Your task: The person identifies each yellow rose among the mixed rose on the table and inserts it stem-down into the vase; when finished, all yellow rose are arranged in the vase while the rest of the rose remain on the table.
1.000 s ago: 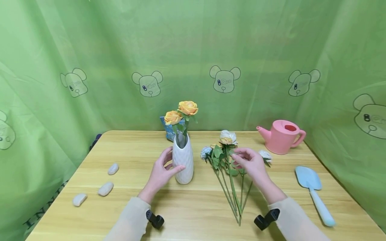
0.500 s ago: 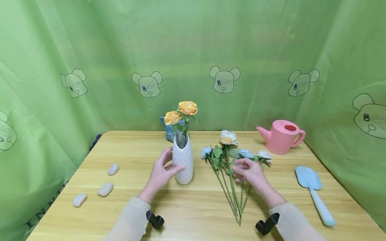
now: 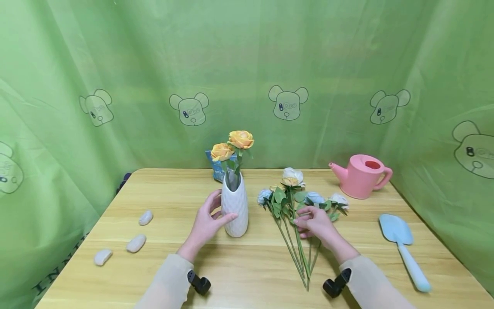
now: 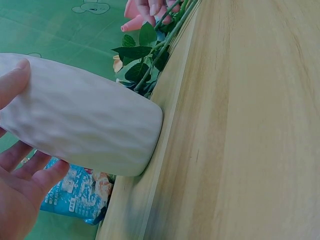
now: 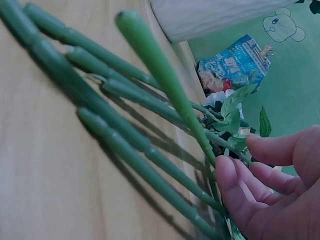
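My left hand holds the white textured vase, thumb across its near side and fingers behind it. Two yellow-orange roses stand in the vase. My right hand is over a bunch of flowers lying on the table, its fingers bent at their green stems. In the right wrist view, a bright green stem runs to the thumb and fingertips; I cannot tell whether they pinch it. Blue, white and yellow blooms lie at the bunch's far end.
A blue packet stands behind the vase. To the right are a pink watering can and a light blue trowel. Several pale stones lie at the left of the wooden table. Green curtain surrounds it.
My right hand has come down from beside the blooms to lower along the stems, uncovering a blue bloom. My left hand and the vase have stayed in place.
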The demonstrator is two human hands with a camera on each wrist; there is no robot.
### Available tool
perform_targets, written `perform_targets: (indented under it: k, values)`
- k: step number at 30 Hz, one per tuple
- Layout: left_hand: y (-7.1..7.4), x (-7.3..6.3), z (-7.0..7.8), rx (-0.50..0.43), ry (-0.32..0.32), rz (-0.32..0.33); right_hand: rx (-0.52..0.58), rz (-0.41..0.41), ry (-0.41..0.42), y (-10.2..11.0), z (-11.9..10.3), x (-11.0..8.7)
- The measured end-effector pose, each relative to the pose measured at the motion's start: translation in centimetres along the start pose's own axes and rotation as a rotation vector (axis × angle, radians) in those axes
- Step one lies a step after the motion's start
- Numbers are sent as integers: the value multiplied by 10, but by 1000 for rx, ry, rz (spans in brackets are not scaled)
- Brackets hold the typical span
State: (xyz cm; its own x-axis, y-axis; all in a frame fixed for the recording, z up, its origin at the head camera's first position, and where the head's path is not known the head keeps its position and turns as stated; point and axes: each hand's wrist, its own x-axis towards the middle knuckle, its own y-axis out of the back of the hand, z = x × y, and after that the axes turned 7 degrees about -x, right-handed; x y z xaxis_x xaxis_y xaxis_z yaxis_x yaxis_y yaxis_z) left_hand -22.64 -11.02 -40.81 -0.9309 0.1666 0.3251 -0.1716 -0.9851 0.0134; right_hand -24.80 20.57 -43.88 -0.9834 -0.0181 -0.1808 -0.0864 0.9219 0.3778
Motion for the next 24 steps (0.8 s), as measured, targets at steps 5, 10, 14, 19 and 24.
perform_targets:
  k: [5, 10, 14, 19, 24]
  values:
    - [0, 0, 0, -2, -2, 1, -9, 4, -25, -2, -1, 3]
    - [0, 0, 0, 6, -2, 2, 21, 0, -32, -3, -2, 4]
    - [0, -1, 0, 5, -4, -3, 66, -1, -17, 1, -4, 2]
    - [0, -1, 0, 16, 0, -2, 84, 17, 16, 8, -12, 0]
    - [0, -1, 0, 17, -4, -2, 101, 26, 40, 14, -22, -5]
